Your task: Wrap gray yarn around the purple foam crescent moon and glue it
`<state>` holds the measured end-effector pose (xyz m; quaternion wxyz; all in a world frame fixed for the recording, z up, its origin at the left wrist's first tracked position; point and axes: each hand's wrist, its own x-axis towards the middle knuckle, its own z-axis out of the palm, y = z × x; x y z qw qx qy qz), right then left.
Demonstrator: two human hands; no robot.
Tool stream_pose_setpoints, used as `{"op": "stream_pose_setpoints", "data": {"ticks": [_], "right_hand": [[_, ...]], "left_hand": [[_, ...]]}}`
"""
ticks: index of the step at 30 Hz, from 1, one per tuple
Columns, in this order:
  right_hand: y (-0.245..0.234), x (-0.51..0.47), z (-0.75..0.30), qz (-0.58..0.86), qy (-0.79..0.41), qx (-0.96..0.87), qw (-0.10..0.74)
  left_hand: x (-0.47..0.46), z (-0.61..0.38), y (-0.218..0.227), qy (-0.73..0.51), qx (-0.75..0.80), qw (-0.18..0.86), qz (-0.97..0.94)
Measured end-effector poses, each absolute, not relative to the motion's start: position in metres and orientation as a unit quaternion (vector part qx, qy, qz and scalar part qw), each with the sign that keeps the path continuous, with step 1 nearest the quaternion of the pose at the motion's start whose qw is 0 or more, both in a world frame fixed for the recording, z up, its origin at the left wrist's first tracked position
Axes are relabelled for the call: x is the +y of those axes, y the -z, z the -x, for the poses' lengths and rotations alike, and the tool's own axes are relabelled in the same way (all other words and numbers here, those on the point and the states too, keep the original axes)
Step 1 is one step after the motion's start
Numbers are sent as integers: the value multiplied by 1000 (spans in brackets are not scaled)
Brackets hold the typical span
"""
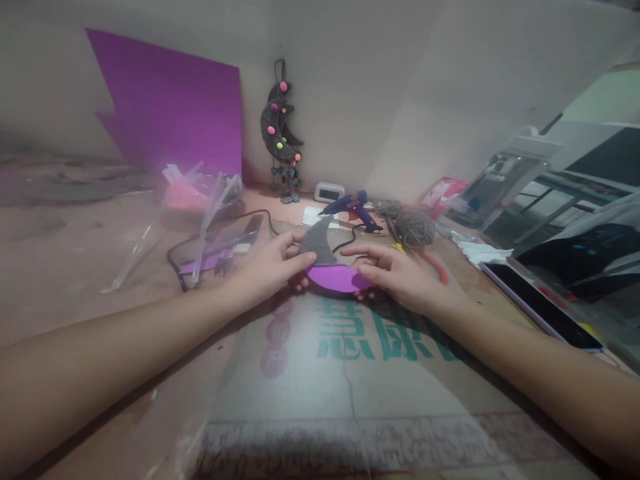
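Between my two hands is a crescent-shaped piece [336, 277], bright purple along its lower curve, with a grey part rising to a point at its upper left. My left hand [286, 267] is closed on its left end, thumb pressed on the grey part and fingers behind. At the right end, my right hand [383, 270] pinches the purple edge between thumb and fingers, index finger stretched toward the left. Just beyond the piece lies a blue glue gun [353, 205] with a small red light, its nozzle pointing left.
Under my hands lies a printed cardboard sheet [310, 393]. Grey yarn [415, 227] and a phone [540, 303] sit to the right. Plastic bags [193, 193] and a purple sheet [175, 100] are at left. A decorated moon hanging [280, 127] and a small clock [329, 193] stand behind.
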<state>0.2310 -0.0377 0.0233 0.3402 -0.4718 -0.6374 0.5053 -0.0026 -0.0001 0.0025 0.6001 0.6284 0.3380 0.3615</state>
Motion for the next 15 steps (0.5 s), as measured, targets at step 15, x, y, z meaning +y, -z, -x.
{"op": "stream_pose_setpoints", "data": {"ticks": [15], "right_hand": [[-21, -40, -225, 516, -409, -664, 355]], "left_hand": [[-12, 1, -5, -382, 341, 450, -732]]}}
